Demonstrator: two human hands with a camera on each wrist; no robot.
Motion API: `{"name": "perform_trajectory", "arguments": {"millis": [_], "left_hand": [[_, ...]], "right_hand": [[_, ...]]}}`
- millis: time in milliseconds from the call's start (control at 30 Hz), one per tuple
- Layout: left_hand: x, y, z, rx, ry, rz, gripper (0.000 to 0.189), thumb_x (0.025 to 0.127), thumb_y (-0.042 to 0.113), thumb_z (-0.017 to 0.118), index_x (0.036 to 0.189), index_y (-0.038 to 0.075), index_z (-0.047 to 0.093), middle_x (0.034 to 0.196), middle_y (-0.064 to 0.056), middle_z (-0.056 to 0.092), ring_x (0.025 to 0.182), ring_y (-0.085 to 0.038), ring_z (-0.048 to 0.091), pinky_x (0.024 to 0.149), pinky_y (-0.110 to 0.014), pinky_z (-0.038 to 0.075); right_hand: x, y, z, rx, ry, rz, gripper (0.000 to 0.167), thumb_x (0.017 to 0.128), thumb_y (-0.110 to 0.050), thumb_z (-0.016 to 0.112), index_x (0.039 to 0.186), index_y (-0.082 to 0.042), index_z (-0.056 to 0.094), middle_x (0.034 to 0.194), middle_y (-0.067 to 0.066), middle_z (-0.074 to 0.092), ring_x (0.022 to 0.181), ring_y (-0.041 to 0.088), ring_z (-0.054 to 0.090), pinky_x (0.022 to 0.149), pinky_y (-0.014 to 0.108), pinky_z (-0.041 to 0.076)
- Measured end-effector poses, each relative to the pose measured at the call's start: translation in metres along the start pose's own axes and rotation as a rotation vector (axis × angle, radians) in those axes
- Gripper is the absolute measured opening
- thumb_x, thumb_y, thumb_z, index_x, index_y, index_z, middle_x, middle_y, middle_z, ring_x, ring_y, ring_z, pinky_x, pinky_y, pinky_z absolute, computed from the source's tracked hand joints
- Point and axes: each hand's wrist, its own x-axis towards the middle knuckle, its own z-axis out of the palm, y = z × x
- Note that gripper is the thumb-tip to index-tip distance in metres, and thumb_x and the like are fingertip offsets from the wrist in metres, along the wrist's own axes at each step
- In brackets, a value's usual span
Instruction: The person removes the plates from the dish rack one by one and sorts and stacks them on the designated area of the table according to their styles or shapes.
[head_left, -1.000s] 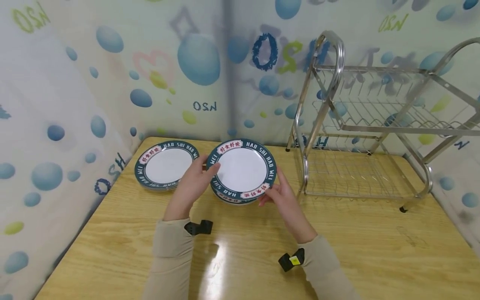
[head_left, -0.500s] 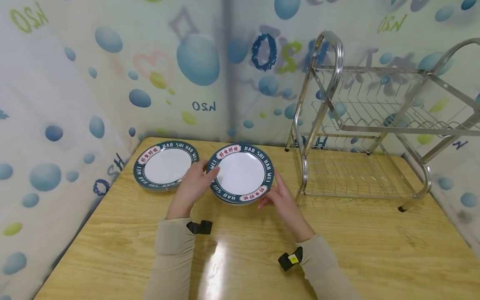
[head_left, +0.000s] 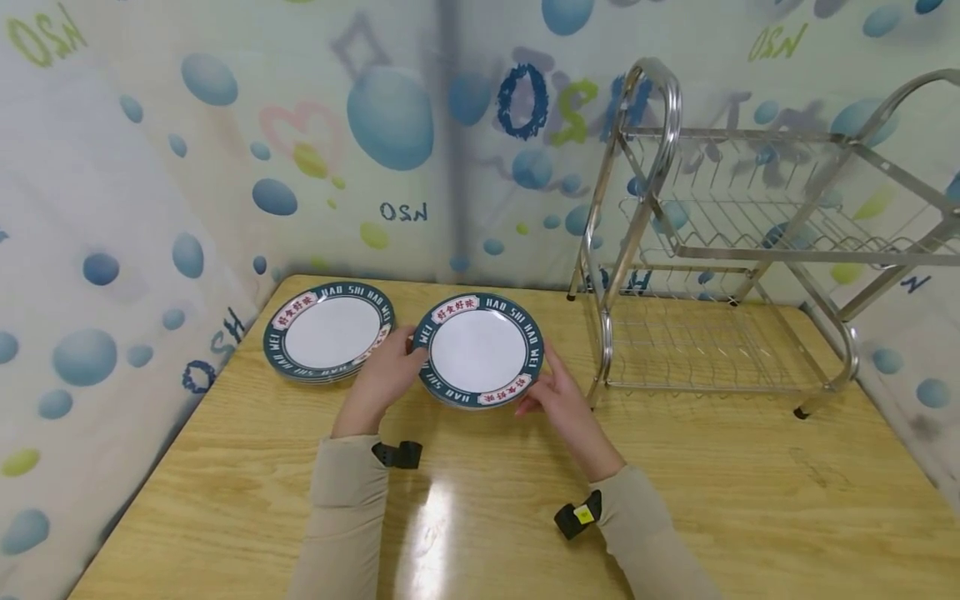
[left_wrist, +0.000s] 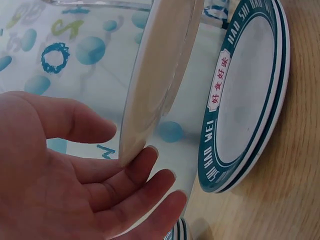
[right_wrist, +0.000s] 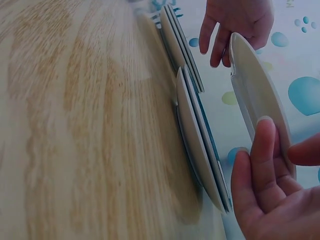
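Observation:
A round white plate (head_left: 477, 350) with a green lettered rim is held between both hands. My left hand (head_left: 386, 375) pinches its left edge, thumb against the rim and fingers underneath. On the lower right edge, my right hand (head_left: 558, 400) grips the rim between thumb and fingers. Both wrist views show a gap between this plate and matching stacked plates (left_wrist: 245, 100) below it, mostly hidden in the head view. Another stack of the same plates (head_left: 330, 333) lies just left of my left hand.
A two-tier steel dish rack (head_left: 787, 255) stands at the right on the wooden table (head_left: 712, 500). Behind it is a wall covering (head_left: 480, 225) with blue bubbles. Dark devices are strapped to both wrists.
The held plate has come down slightly, and its rim now hides the stacked plates that showed beneath it. Both hands keep their hold. The head view has shifted a little.

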Motion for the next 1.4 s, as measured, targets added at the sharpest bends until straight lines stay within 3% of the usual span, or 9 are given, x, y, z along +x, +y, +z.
{"name": "perform_trajectory", "arguments": {"millis": [367,600,867,1100,1400], "left_hand": [[0.007,-0.007,0.003,0.022,-0.019,-0.003,0.051,0.091,0.026,0.04,0.138,0.008,0.029,0.129,-0.014,0.041,0.113,-0.027,0.041,0.093,-0.045,0.036],[0.009,-0.011,0.005,0.061,-0.019,0.01,0.051,0.09,0.023,0.043,0.137,0.007,0.029,0.117,-0.015,0.048,0.101,-0.027,0.047,0.085,-0.043,0.04],[0.011,-0.014,0.008,0.021,-0.043,0.02,0.051,0.09,0.021,0.044,0.137,0.008,0.029,0.096,-0.011,0.055,0.085,-0.024,0.054,0.075,-0.037,0.041],[0.013,-0.018,0.009,0.022,-0.051,-0.037,0.051,0.091,0.025,0.041,0.138,0.01,0.029,0.104,-0.011,0.053,0.089,-0.024,0.052,0.08,-0.038,0.042],[0.013,-0.021,0.009,0.061,-0.052,-0.047,0.05,0.092,0.027,0.041,0.136,0.006,0.032,0.119,-0.016,0.049,0.1,-0.028,0.048,0.087,-0.044,0.04]], "right_hand": [[0.003,0.003,-0.002,-0.034,-0.009,0.025,0.064,0.092,-0.012,0.046,0.143,-0.029,0.01,0.084,0.014,0.063,0.067,0.026,0.059,0.073,0.033,0.049],[0.005,0.007,-0.003,-0.058,0.002,0.034,0.059,0.092,-0.013,0.047,0.142,-0.028,0.018,0.081,0.013,0.064,0.065,0.026,0.059,0.072,0.033,0.049],[0.005,0.011,-0.003,-0.054,0.053,0.051,0.056,0.091,-0.013,0.048,0.14,-0.025,0.024,0.081,0.012,0.064,0.066,0.026,0.059,0.074,0.033,0.048],[0.005,0.015,-0.002,-0.083,0.056,0.065,0.054,0.092,-0.014,0.047,0.14,-0.019,0.026,0.081,0.011,0.063,0.067,0.025,0.058,0.078,0.032,0.045],[0.005,0.02,-0.003,-0.079,0.064,0.09,0.058,0.089,-0.012,0.047,0.141,-0.02,0.023,0.079,0.011,0.064,0.069,0.027,0.06,0.083,0.034,0.044]]}}
